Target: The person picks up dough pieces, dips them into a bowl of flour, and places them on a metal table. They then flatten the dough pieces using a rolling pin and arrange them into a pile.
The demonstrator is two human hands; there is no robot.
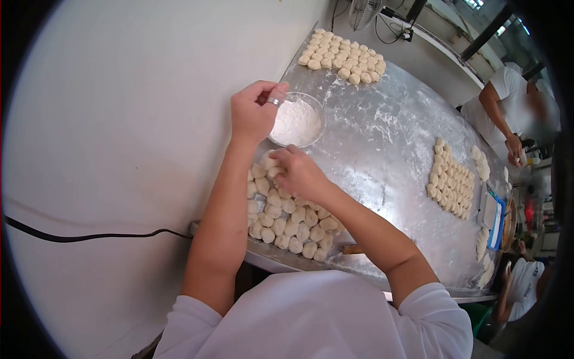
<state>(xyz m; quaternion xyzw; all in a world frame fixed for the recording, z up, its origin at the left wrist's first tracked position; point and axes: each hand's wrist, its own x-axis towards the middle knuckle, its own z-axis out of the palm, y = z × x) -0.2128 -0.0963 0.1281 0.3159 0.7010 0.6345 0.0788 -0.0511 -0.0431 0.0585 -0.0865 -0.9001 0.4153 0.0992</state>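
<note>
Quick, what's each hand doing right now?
Left hand: closed, pinching the flour bowl rim.
Right hand: curled on a dough ball; grip unclear.

Bright, even daylight falls from windows at upper right. The steel table (394, 137) shows soft glare beyond the hands. Fisheye bending curves the edges, corners go black, and the far right blurs.

Bare floured table (382, 149) centre: open passage. Wall (119, 149) close on the left. Flour bowl (297, 119) and near dough pile (287, 221) crowd the left edge; more dough far (342, 57) and right (451, 179).
</note>
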